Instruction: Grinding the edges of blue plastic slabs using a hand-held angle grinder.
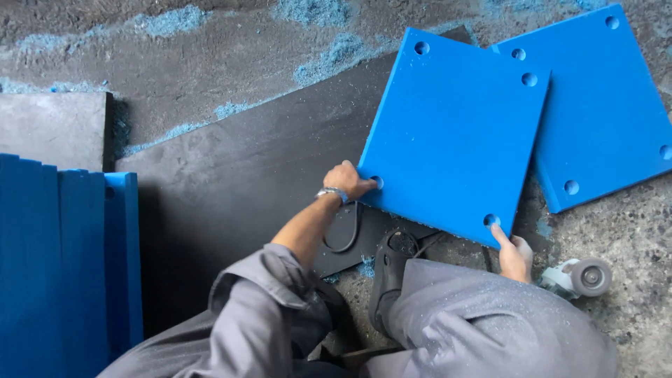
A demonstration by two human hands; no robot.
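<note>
We are gripping the near blue plastic plate (455, 133) at centre frame: left hand (348, 180) clasping its lower-left corner, right hand (514, 255) fingering its lower-right hole. A second blue plate (609, 112) is lying beneath, upper right; an angle grinder (579, 278) is resting beside our right hand.

A workshop floor, rough and dusty.
Blue shavings (315, 10) lie scattered over the gritty concrete floor (630, 294); drilled blue plastic panels (455, 133) rest on a dark sheet (245, 175), more blue slabs (63, 266) stand stacked at the left edge, and a grinder (581, 278) lies near the lower right.
</note>
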